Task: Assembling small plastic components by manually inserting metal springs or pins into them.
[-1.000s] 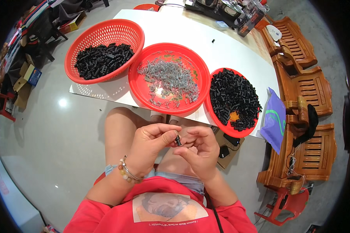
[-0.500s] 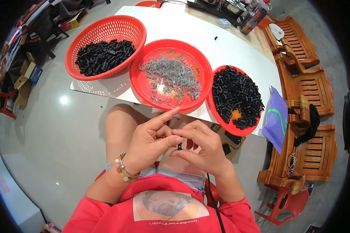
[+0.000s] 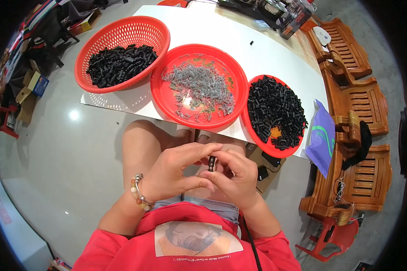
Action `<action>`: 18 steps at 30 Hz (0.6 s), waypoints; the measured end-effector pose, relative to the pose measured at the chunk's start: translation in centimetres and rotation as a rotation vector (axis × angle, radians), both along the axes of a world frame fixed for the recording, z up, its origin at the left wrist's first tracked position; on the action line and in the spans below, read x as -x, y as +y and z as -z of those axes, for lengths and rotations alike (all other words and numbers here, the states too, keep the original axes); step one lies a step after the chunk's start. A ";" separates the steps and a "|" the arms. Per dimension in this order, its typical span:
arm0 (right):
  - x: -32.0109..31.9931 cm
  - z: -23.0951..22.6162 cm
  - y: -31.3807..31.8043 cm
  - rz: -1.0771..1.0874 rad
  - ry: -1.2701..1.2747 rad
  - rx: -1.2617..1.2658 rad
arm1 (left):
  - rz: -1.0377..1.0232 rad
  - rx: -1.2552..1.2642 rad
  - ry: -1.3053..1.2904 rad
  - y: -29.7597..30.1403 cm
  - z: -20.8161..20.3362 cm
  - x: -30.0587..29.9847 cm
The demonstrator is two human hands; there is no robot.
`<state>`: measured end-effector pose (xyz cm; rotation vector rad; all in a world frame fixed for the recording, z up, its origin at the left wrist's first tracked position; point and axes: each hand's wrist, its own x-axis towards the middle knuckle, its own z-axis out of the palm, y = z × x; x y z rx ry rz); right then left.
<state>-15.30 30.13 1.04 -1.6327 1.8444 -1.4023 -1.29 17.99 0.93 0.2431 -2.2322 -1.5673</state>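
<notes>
A small black plastic part, narrow with light spots along its face, stands upright between my two hands above my lap. My left hand comes from the left, its index fingertip at the part's upper end and its thumb near the lower end. My right hand pinches the part from the right, with its thumb at the bottom. Beyond my hands, a red tray holds many small clear or silvery coil springs. To its right, a red plate is heaped with small black parts.
A red slotted basket of longer black pieces stands at the table's left. A purple bag hangs by the right edge of the white table. One black piece lies farther back. Wooden chairs line the right.
My left index finger, stretched out before, has bent down onto the black part's upper end. The part now shows more of its length between my hands.
</notes>
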 end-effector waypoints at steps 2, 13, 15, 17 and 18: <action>-0.5 -0.3 0.0 0.020 -0.013 -0.001 | -0.004 0.060 0.048 0.0 0.1 -0.1; -1.4 0.0 0.6 0.063 -0.091 -0.017 | -0.019 0.042 0.096 0.5 0.8 -0.3; -1.4 -0.1 0.5 0.060 -0.095 -0.008 | -0.026 0.035 0.107 0.6 0.9 -0.3; -1.3 0.0 0.5 0.056 -0.084 -0.006 | -0.024 0.025 0.108 0.5 0.8 -0.3; -1.3 0.0 0.5 0.050 -0.075 -0.004 | -0.023 0.026 0.108 0.5 0.7 -0.3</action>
